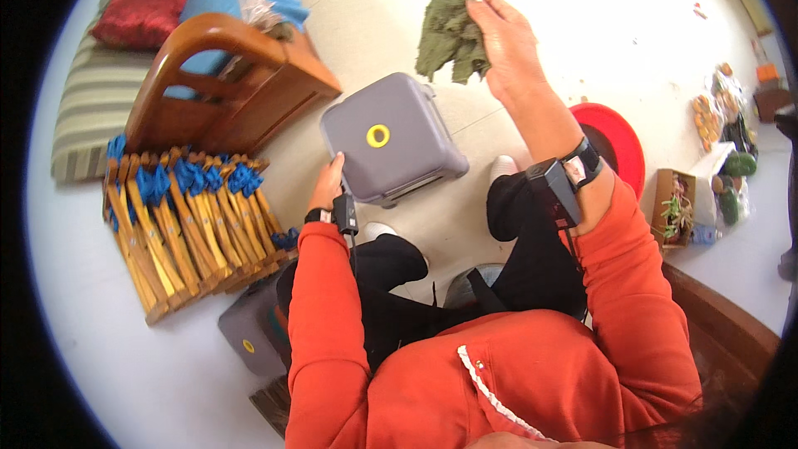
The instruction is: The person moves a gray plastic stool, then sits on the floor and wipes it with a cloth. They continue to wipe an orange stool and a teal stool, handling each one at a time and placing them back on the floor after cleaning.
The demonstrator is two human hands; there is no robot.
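My right hand [508,37] is raised at the upper middle, pinching a crumpled olive-green cloth [449,34] between thumb and fingers. The cloth has ragged edges and hangs clear of the stool. Below it on the floor is a grey-purple plastic stool [399,149], with a yellow ring [378,136] in the middle of its top. My left hand [326,186] grips the stool's left edge; most of its fingers are hidden from view.
Folded wooden stools [193,231] with blue straps stand at left, beside a wooden sofa arm [218,31]. Another grey stool [249,330] is near my left elbow. A red round basin [614,143], a cardboard box [673,206] with plants and bagged produce [707,118] are at right.
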